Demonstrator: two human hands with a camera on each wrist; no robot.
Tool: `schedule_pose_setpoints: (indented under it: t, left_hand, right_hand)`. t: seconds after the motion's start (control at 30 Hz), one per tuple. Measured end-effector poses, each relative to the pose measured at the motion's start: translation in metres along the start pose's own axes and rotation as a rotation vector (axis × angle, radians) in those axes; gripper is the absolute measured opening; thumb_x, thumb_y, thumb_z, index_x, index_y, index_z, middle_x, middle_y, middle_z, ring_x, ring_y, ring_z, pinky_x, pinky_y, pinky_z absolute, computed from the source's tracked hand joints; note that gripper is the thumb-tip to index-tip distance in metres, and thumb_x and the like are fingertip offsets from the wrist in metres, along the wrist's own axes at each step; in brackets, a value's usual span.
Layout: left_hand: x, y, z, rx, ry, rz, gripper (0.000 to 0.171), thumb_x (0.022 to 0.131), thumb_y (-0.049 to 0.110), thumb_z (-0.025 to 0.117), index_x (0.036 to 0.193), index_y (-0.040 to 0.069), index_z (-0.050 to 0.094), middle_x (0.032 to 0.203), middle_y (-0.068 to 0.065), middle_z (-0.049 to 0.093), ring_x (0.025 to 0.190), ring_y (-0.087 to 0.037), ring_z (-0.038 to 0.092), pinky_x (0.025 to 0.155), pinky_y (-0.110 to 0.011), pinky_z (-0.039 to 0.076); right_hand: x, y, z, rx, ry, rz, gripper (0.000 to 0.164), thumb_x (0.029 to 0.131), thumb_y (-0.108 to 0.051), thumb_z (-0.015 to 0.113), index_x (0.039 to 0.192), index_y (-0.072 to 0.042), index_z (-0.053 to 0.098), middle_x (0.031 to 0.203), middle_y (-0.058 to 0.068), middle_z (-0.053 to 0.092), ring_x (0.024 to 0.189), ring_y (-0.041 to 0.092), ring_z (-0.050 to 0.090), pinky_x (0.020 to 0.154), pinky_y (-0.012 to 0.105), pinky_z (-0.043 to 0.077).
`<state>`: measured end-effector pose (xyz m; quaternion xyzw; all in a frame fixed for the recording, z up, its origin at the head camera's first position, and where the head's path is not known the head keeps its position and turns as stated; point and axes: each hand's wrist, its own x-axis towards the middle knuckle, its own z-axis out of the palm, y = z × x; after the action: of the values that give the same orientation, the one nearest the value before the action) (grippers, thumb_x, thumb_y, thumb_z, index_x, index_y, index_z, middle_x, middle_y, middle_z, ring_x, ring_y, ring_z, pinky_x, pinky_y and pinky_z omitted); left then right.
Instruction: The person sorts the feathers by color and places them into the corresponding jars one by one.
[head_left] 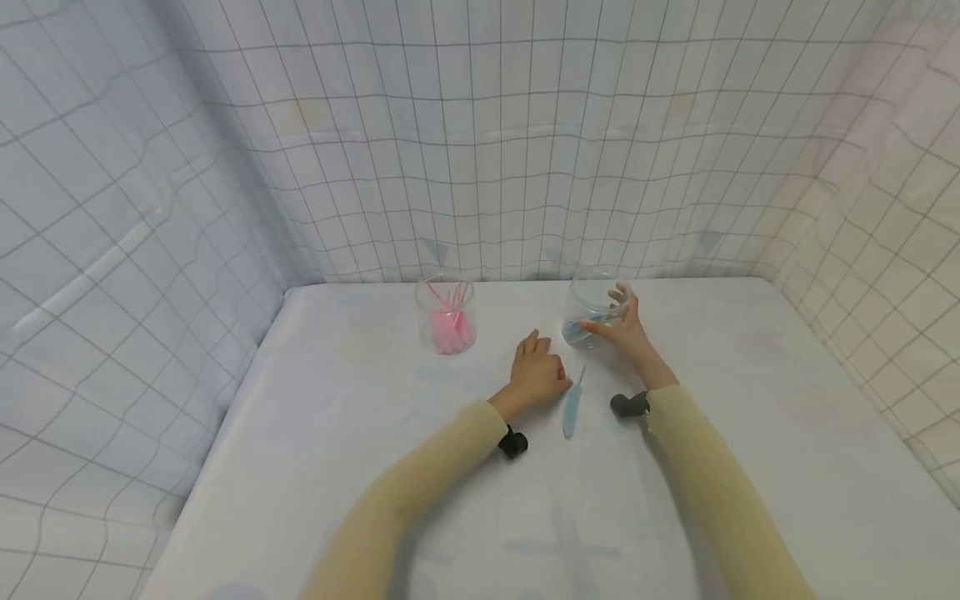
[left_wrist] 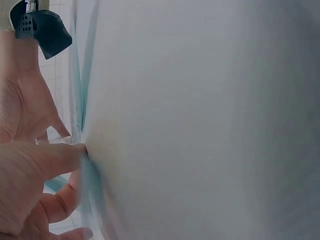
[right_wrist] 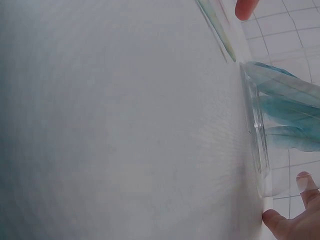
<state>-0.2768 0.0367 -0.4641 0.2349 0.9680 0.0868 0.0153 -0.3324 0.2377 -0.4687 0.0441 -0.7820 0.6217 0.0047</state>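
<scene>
My right hand (head_left: 621,329) holds a clear round jar (head_left: 592,283) from its right side, thumb across the front and fingers around the far side. Several slim light-blue pieces (right_wrist: 290,112) lean inside that jar. In front of it, a single slim light-blue piece with a thin pale tip (head_left: 572,410) lies on the white tabletop. Beside this piece is my left hand (head_left: 536,375), its thumb and curled index finger pinching it near the thin end while the other fingers extend forward. The left wrist view has the thumb (left_wrist: 60,159) right on the blue piece (left_wrist: 93,187).
A second clear jar (head_left: 423,312) stands to the left near the back edge, with several pink thin-tipped pieces (head_left: 452,329) inside. White grid-patterned curtains (head_left: 495,150) hang behind the table and along both sides. Dark wrist cameras (head_left: 513,442) sit close to the tabletop (head_left: 337,400).
</scene>
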Motion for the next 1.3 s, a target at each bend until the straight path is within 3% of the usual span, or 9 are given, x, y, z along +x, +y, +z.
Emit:
schedule_pose_setpoints:
  t: [0.27, 0.53, 0.7, 0.77, 0.87, 1.03, 1.13, 1.3]
  left_hand:
    - [0.003, -0.006, 0.005, 0.009, -0.002, 0.06, 0.021, 0.092, 0.034, 0.06, 0.089, 0.019, 0.074, 0.141, -0.015, 0.042, 0.138, -0.034, 0.019, 0.11, -0.045, 0.017]
    - [0.007, -0.008, 0.004, 0.22, -0.027, 0.211, 0.027, 0.096, 0.032, 0.055, 0.098, 0.012, 0.072, 0.143, -0.018, 0.04, 0.14, -0.034, 0.016, 0.112, -0.042, 0.015]
    - [0.004, -0.01, 0.004, 0.269, -0.027, 0.225, 0.028, 0.096, 0.034, 0.053, 0.098, 0.011, 0.07, 0.142, -0.017, 0.04, 0.14, -0.033, 0.017, 0.111, -0.04, 0.016]
    - [0.002, -0.013, 0.004, 0.231, -0.029, 0.218, 0.027, 0.096, 0.032, 0.053, 0.099, 0.012, 0.071, 0.142, -0.016, 0.041, 0.139, -0.032, 0.018, 0.111, -0.041, 0.017]
    - [0.003, -0.018, 0.002, 0.087, -0.024, 0.185, 0.025, 0.096, 0.028, 0.051, 0.099, 0.014, 0.071, 0.143, -0.015, 0.041, 0.139, -0.031, 0.019, 0.111, -0.042, 0.018]
    - [0.012, -0.027, -0.012, -0.295, 0.07, 0.151, 0.025, 0.097, 0.023, 0.049, 0.101, 0.009, 0.068, 0.141, -0.016, 0.043, 0.137, -0.034, 0.023, 0.108, -0.049, 0.021]
    - [0.023, -0.029, -0.027, -0.474, 0.157, 0.192, 0.023, 0.098, 0.019, 0.049, 0.102, 0.003, 0.065, 0.139, -0.02, 0.043, 0.135, -0.04, 0.024, 0.108, -0.052, 0.018]
    - [0.046, -0.026, -0.056, -0.559, 0.312, 0.308, 0.018, 0.1, 0.014, 0.046, 0.104, 0.0, 0.055, 0.138, -0.022, 0.043, 0.135, -0.038, 0.026, 0.111, -0.046, 0.012]
  right_hand:
    - [-0.001, 0.002, 0.001, -0.077, 0.025, -0.029, 0.105, 0.08, -0.028, 0.079, 0.149, -0.02, 0.001, 0.154, 0.008, 0.014, 0.14, 0.029, 0.014, 0.11, 0.047, 0.015]
    - [-0.004, -0.005, 0.002, -0.068, 0.018, -0.033, 0.105, 0.08, -0.028, 0.078, 0.149, -0.019, -0.001, 0.155, 0.009, 0.012, 0.14, 0.031, 0.012, 0.11, 0.049, 0.015]
    - [-0.003, 0.001, 0.001, -0.064, 0.02, -0.028, 0.106, 0.079, -0.031, 0.079, 0.149, -0.022, -0.001, 0.155, 0.007, 0.011, 0.14, 0.03, 0.012, 0.11, 0.049, 0.014]
    - [-0.003, 0.002, 0.002, -0.067, 0.019, -0.025, 0.106, 0.079, -0.032, 0.078, 0.149, -0.022, -0.001, 0.155, 0.007, 0.011, 0.14, 0.03, 0.011, 0.11, 0.049, 0.014]
    - [-0.004, 0.002, 0.002, -0.07, 0.012, -0.026, 0.106, 0.08, -0.033, 0.078, 0.149, -0.023, -0.001, 0.155, 0.006, 0.01, 0.141, 0.029, 0.01, 0.11, 0.05, 0.015]
    - [-0.007, -0.002, 0.001, -0.063, 0.002, -0.022, 0.106, 0.08, -0.033, 0.077, 0.149, -0.022, -0.002, 0.155, 0.008, 0.009, 0.141, 0.03, 0.009, 0.109, 0.051, 0.016]
    - [-0.011, -0.014, 0.003, -0.044, -0.004, -0.008, 0.105, 0.081, -0.027, 0.077, 0.149, -0.018, -0.003, 0.155, 0.011, 0.008, 0.14, 0.033, 0.009, 0.109, 0.052, 0.015]
    - [-0.02, -0.03, 0.006, -0.035, -0.006, 0.019, 0.1, 0.084, -0.018, 0.074, 0.149, -0.012, -0.002, 0.155, 0.015, 0.009, 0.14, 0.035, 0.009, 0.109, 0.052, 0.014]
